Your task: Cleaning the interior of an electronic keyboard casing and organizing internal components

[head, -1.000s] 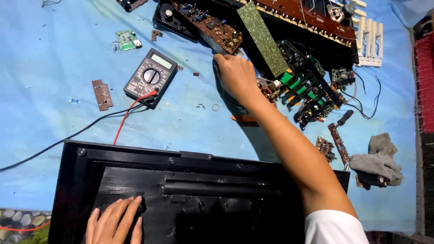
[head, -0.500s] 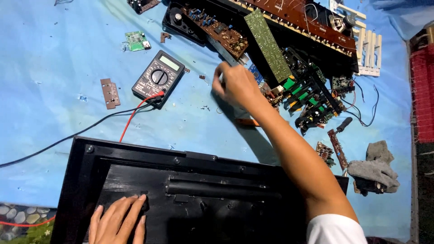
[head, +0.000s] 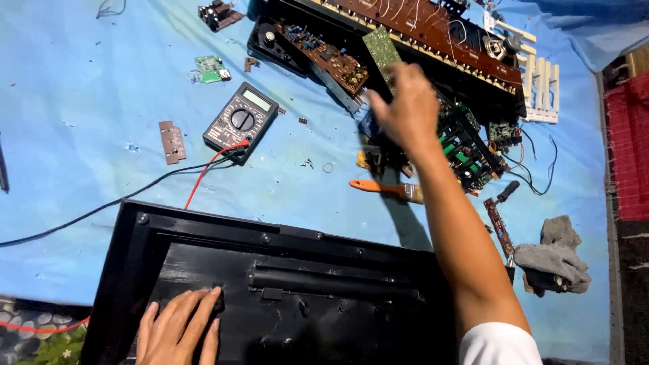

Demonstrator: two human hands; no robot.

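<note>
Left hand (head: 179, 328): flat and open on the black case (head: 270, 284).
Right hand (head: 404, 108): lifted off the blue sheet (head: 101, 88), now loose over the circuit boards (head: 466, 145), holding nothing.

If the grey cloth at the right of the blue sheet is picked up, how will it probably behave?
The grey cloth lies crumpled in soft folds, so it would likely hang limp rather than keep its shape. It looks light for its size and unlikely to roll or slip. It partly covers a dark object, which might shift if the cloth is lifted.
</note>
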